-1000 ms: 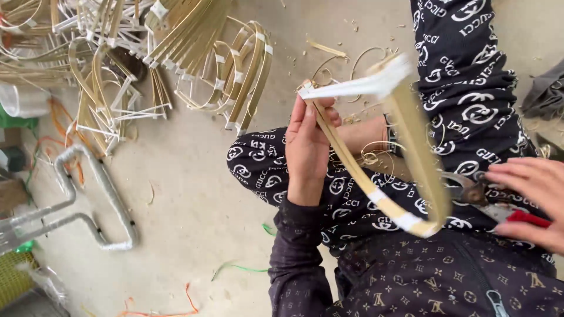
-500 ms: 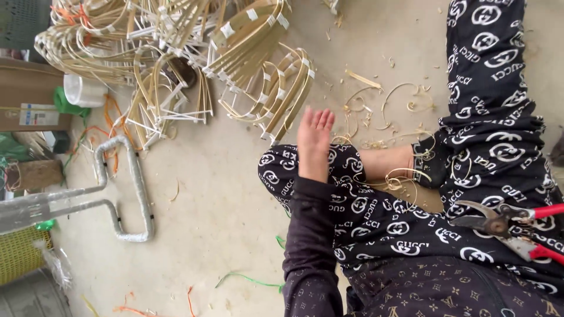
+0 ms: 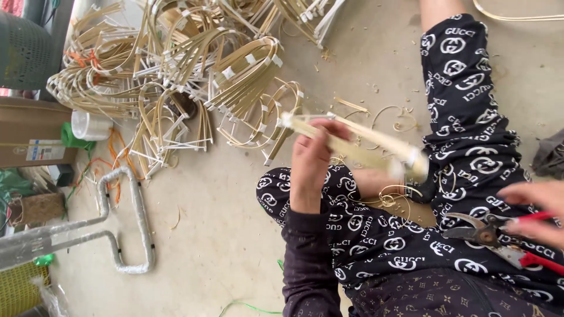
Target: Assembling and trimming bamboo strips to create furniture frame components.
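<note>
Head view — blurred bamboo strip (image 3: 352,144), hand (image 3: 309,164)

Pale bamboo strip bundle (image 3: 352,142) held level above lap, blurred; red-handled shears (image 3: 499,238) lay open over thigh.

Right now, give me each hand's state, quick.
Left hand: closed on a bundle of bamboo strips, blurred.
Right hand: closed on red-handled cutters.
</note>
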